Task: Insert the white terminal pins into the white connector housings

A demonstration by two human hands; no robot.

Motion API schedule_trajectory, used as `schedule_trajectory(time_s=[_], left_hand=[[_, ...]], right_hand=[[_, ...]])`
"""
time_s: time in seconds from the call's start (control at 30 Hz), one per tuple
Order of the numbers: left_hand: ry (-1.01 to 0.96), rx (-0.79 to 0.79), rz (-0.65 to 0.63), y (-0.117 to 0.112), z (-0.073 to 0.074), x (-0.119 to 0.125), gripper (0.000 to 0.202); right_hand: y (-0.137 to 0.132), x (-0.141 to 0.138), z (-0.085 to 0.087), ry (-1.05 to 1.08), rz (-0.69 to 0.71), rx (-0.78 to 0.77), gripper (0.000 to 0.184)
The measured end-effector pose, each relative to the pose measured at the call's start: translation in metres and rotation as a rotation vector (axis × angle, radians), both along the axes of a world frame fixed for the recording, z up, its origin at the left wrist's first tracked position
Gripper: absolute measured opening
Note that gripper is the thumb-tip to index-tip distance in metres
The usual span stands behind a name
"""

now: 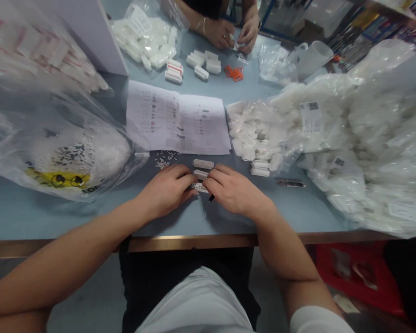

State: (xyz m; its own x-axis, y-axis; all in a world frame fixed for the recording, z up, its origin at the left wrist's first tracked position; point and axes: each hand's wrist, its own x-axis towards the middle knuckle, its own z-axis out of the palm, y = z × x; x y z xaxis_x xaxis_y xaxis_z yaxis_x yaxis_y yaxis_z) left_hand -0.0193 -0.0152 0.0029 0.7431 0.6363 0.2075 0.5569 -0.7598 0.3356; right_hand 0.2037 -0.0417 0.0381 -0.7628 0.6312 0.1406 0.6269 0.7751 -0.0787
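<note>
Three slim white plastic pieces lie one behind another on the table between my hands. The far white piece (203,163) rests untouched. My left hand (169,188) is closed, its fingertips at the left end of the near white piece (200,187). My right hand (230,188), also closed, has its fingers at that piece's right end and covers part of the middle white piece (200,174). A thin black-tipped tool (211,198) sticks out below my right fingers; its rest is hidden. Tiny white parts (164,159) are scattered just beyond my left hand.
An open printed sheet (180,120) lies ahead. Bags of white parts (256,132) crowd the right; a clear bag (72,157) stands left. Small snips (290,182) lie right. Across the table, a co-worker's hands (235,37) hold something small near orange pieces (233,73).
</note>
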Motion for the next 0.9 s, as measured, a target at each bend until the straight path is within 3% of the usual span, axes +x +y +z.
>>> schedule_trajectory(time_s=[0.27,0.47,0.73,0.8,0.9], left_hand=[[0.0,0.009,-0.01,0.0,-0.001,0.0,0.023],[-0.023,0.001,-0.016,0.0,-0.002,-0.001,0.024],[-0.035,0.036,-0.015,0.0,-0.001,0.0,0.024],[-0.034,0.046,-0.015,0.0,-0.001,0.0,0.023],[-0.036,0.046,-0.017,0.0,0.0,-0.001,0.023]], right_hand=[[0.0,0.001,-0.001,0.023,0.026,0.005,0.027],[0.001,0.01,0.002,0.037,0.024,-0.031,0.013],[0.001,0.006,0.008,-0.064,0.157,-0.103,0.01],[0.002,0.008,0.005,-0.006,0.108,-0.097,0.012],[0.004,0.014,0.0,0.098,-0.098,-0.065,0.017]])
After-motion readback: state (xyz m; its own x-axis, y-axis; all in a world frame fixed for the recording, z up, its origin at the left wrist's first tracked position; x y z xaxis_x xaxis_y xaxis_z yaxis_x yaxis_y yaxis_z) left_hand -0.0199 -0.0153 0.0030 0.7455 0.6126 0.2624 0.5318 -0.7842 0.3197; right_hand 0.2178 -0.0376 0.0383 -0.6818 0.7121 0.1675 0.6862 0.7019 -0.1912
